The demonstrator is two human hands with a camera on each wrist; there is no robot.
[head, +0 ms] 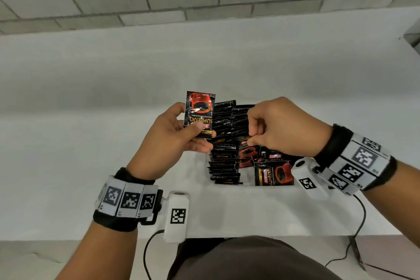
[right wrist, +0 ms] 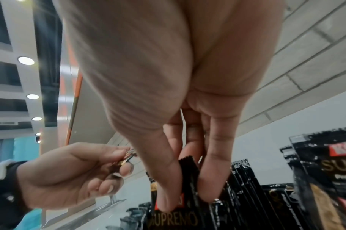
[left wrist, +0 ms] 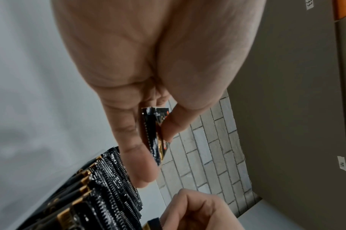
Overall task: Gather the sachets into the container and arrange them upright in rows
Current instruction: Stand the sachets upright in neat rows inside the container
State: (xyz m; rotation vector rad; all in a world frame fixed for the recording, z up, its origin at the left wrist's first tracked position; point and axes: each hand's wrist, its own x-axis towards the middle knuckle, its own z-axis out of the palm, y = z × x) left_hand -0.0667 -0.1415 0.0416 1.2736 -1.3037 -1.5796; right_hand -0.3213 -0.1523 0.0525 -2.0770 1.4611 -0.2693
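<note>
Sachets: left hand (head: 172,141) pinches one sachet (head: 199,114); right hand (head: 281,127) grasps another (right wrist: 190,175); slot both upright, edges level with the row (head: 223,161).

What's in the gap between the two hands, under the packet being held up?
Between the left hand and right hand stands a row of upright black sachets, edges up. The head view shows this best; the raised sachet sits above the row's left side.
</note>
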